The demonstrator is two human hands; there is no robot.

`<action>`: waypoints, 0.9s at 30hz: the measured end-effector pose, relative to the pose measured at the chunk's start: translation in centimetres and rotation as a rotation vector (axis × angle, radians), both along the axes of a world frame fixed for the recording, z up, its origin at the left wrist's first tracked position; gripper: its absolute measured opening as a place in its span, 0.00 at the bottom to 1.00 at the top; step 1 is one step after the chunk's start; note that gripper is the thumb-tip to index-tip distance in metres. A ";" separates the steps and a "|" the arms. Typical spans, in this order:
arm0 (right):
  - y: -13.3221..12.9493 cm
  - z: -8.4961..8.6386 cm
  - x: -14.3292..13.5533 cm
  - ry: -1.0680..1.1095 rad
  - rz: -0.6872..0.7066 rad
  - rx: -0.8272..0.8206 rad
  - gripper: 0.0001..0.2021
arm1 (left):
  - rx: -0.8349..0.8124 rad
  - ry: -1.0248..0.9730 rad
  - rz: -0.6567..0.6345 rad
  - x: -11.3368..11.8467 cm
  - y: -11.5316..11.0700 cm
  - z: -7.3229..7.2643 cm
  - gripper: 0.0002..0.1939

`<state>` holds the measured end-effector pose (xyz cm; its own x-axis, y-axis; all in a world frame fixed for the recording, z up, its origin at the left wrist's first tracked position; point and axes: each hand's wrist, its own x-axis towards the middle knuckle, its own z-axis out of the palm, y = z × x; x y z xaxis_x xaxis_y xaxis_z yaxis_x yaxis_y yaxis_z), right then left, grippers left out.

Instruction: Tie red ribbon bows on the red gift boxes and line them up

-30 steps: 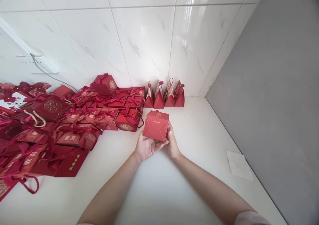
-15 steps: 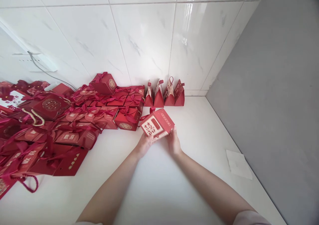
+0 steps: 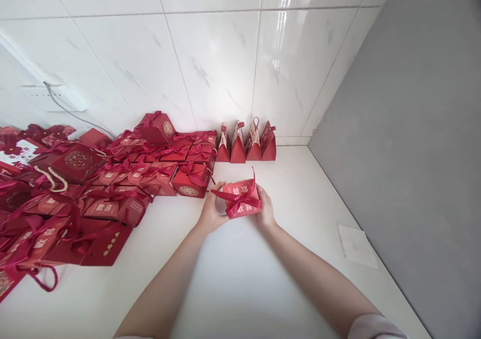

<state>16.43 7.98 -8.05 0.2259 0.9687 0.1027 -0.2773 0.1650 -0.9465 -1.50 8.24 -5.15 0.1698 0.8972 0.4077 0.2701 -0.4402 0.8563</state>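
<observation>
Between my two hands is a small red box (image 3: 244,199) with pale characters and a dark red ribbon bow on its top face. My left hand (image 3: 211,213) grips its left side, thumb at the near edge and fingers at the far left corner. Against the right side, my right hand (image 3: 266,210) is closed on it, its fingertips partly hidden. Just to the left of the held box stands another red box (image 3: 191,180) with a bow and a gold round emblem.
Many red ribboned boxes (image 3: 158,178) fill the left of the white table (image 3: 225,289). Several triangular red boxes (image 3: 238,151) stand by the tiled wall (image 3: 218,63). A white tissue (image 3: 357,246) lies near the grey surface (image 3: 424,143) at right. A grey cable (image 3: 71,111) hangs at left.
The held box has been turned, so its bow-tied top now faces up instead of its double-character side. My left hand has shifted up along the box's left side.
</observation>
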 end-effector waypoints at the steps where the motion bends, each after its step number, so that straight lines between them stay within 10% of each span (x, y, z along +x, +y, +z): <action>1: 0.1 -0.1 0.0 0.038 -0.056 -0.034 0.28 | 0.011 0.082 0.048 -0.2 0.1 -0.2 0.46; 5: 0.1 -0.1 -0.1 0.199 -0.177 -0.105 0.26 | -0.104 0.392 0.225 -0.7 0.2 -0.6 0.52; 9: -0.3 0.3 -0.2 0.187 -0.192 -0.106 0.25 | -0.221 0.552 0.092 -1.9 -0.7 1.7 0.48; 13: -0.4 0.0 0.1 0.192 -0.168 -0.119 0.24 | -0.509 0.796 -0.268 -4.9 -3.6 8.2 0.23; 15: -0.3 -0.1 0.3 0.194 -0.170 -0.121 0.23 | -0.644 0.887 -0.172 -5.8 -5.6 12.2 0.22; 19: -0.3 -0.2 0.3 0.177 -0.141 -0.114 0.21 | -0.304 0.855 0.021 -3.5 -8.7 17.4 0.27; 22: -0.4 -0.1 0.3 0.162 -0.122 -0.113 0.21 | -0.106 0.857 0.023 0.2 -9.2 17.0 0.38; 27: -0.6 0.1 0.4 0.150 -0.113 -0.107 0.20 | -0.064 1.131 0.076 4.2 -7.6 12.2 0.57</action>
